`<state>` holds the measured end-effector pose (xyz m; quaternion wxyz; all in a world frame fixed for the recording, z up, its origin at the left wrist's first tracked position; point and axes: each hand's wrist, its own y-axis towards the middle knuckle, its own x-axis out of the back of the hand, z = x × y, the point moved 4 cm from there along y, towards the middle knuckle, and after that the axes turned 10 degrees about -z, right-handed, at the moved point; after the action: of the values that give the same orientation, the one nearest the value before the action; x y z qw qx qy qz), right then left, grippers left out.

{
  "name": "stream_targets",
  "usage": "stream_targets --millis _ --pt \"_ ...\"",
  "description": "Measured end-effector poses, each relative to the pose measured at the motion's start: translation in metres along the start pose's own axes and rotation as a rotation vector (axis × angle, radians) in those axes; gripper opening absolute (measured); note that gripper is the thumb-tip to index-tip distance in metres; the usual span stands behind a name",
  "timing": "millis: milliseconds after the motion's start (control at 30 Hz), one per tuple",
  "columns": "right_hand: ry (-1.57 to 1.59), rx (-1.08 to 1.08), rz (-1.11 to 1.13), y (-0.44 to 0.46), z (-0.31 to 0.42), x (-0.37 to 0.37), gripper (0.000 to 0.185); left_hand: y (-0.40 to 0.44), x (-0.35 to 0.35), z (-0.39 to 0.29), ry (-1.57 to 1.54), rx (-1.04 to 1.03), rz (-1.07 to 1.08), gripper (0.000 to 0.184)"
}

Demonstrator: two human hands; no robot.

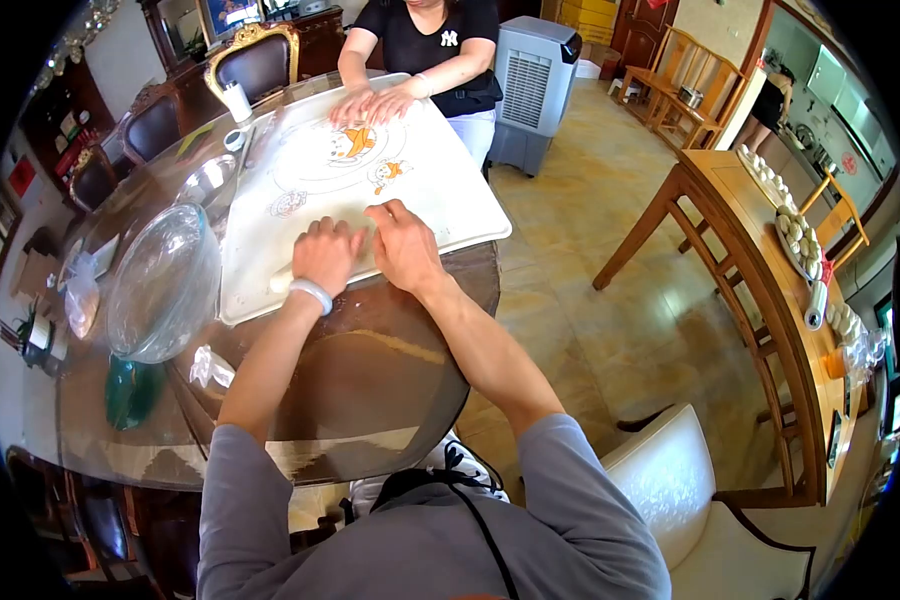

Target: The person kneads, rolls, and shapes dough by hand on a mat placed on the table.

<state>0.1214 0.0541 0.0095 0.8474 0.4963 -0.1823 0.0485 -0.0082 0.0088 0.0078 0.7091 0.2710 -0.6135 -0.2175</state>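
My left hand (327, 256), with a pale bracelet at its wrist, is pressed down with fingers curled over a strip of pale dough (282, 284). One end of the dough shows left of that hand; the rest is mostly hidden beneath my hands. Close beside it, my right hand (406, 246) is also curled and closed, thumb side toward the left hand. Both hands are low over the near part of a white mat (440, 190) printed with orange cartoon figures. At the far edge of the mat lie another person's hands (372, 103).
Left of the mat stand a large clear bowl (165, 285) under plastic wrap, a metal bowl (208, 180) and a crumpled tissue (210, 368). A wooden side table (735, 215) at right holds trays of pale dough balls (798, 238). A white chair (660, 485) is near my right side.
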Motion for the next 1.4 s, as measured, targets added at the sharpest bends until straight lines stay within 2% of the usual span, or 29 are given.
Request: stream_targets --millis 67,167,400,467,600,700,733,833,1000,1200,1300,1400 --pt "0.008 0.007 0.036 0.000 0.001 0.000 0.032 0.011 -0.008 0.010 -0.030 0.021 0.057 0.045" --pt "0.006 0.024 0.053 0.000 0.001 -0.005 0.030 0.028 -0.020 0.024 -0.039 0.069 0.202 0.049" --pt "-0.032 0.060 0.101 -0.001 -0.004 -0.009 0.029 0.039 -0.029 0.031 -0.033 0.035 0.131 0.045" --pt "-0.044 0.060 0.123 -0.003 -0.006 -0.012 0.029 0.035 -0.038 0.036 -0.038 0.011 0.052 0.039" --pt "-0.067 0.048 0.135 -0.006 -0.008 -0.012 0.026 0.027 -0.015 0.028 -0.050 0.035 -0.021 0.036" --pt "-0.048 0.034 0.126 -0.005 -0.005 -0.010 0.026 0.014 0.011 0.023 -0.206 0.063 -0.070 0.036" --pt "-0.035 0.034 0.122 -0.004 -0.004 -0.008 0.027 0.010 0.018 0.022 -0.272 0.144 -0.030 0.035" --pt "-0.018 0.021 0.123 -0.005 -0.003 -0.007 0.028 -0.003 0.020 0.023 -0.295 0.173 0.019 0.034" --pt "0.005 -0.006 0.113 -0.005 -0.001 -0.004 0.029 -0.015 0.002 0.011 -0.108 0.070 0.174 0.040" --pt "0.027 0.012 0.125 -0.003 -0.002 -0.007 0.030 -0.013 0.001 0.007 -0.144 0.033 0.189 0.042" --pt "-0.003 0.023 0.127 -0.001 -0.004 -0.005 0.028 0.002 0.002 0.017 -0.238 0.227 0.470 0.049" --pt "-0.004 0.027 0.087 -0.001 -0.004 -0.005 0.027 0.012 -0.003 0.040 -0.266 0.250 0.217 0.052"
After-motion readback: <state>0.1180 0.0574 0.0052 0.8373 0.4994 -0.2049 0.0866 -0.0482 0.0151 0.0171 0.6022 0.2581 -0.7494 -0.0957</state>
